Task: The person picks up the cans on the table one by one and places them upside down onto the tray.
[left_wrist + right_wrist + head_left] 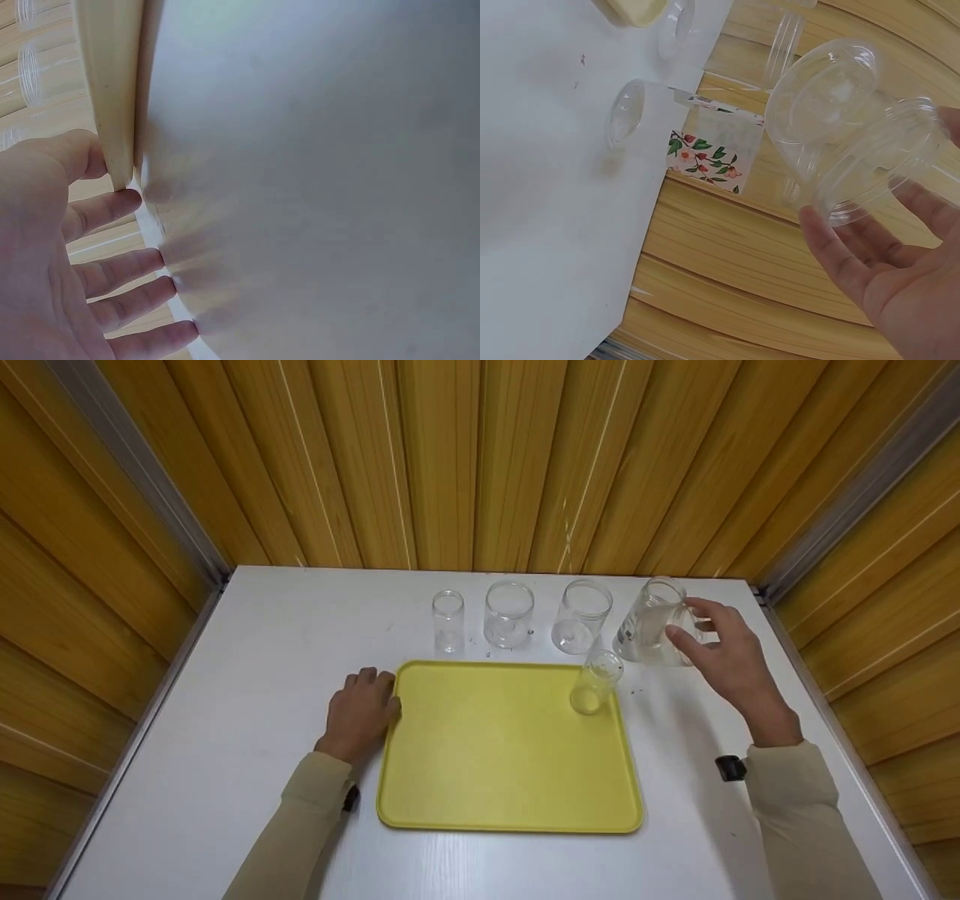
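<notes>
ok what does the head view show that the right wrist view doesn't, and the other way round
Only the head view: the left hand touching the edge of the yellow tray, and that tray whole.
Only the right wrist view: a flower print clear enough to make out pinkish blooms and green leaves.
Both: the right hand holding a clear jar, the white table and the wood-patterned wall.

Clear threaded jar (877,172), held right of flat yellow tray (502,757).
</notes>
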Demonstrator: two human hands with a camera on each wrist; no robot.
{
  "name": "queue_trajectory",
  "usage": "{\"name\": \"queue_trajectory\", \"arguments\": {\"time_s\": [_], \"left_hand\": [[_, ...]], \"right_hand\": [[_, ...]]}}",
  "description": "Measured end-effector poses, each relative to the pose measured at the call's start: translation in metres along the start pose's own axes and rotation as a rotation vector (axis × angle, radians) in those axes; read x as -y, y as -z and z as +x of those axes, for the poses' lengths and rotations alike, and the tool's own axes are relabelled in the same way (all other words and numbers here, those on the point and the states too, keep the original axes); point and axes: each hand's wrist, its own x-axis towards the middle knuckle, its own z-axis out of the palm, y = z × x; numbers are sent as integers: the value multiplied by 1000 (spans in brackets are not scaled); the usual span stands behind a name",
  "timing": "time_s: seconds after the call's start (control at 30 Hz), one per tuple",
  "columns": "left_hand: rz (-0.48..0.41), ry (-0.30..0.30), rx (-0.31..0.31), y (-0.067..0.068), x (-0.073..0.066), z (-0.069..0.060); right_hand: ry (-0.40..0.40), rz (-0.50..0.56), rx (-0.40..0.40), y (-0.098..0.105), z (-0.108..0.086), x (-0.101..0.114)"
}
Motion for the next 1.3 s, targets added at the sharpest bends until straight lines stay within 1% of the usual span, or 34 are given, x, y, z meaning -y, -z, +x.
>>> {"name": "queue_trajectory", "arguments": {"time_s": [0.2, 0.43, 0.57, 0.7, 0.77, 0.97, 1.3], "left_hand": [[-9, 1, -1, 2, -2, -1], [-9, 4, 5, 1, -2, -1], [-19, -5, 9, 1, 0, -1], [-34, -13, 0, 1, 1, -2], [-36, -16, -5, 1, 1, -2], [-19, -15, 0, 1, 0, -1], [-17, -6, -4, 0, 1, -1]], "right_hand": [[-2, 16, -4, -2, -2, 6], [22, 38, -5, -5, -2, 10], [40, 71, -10, -7, -3, 12], [53, 108, -14, -8, -3, 14], [55, 111, -16, -9, -3, 15], [55, 133, -17, -12, -3, 19], [31, 177, -11, -17, -3, 26]]}}
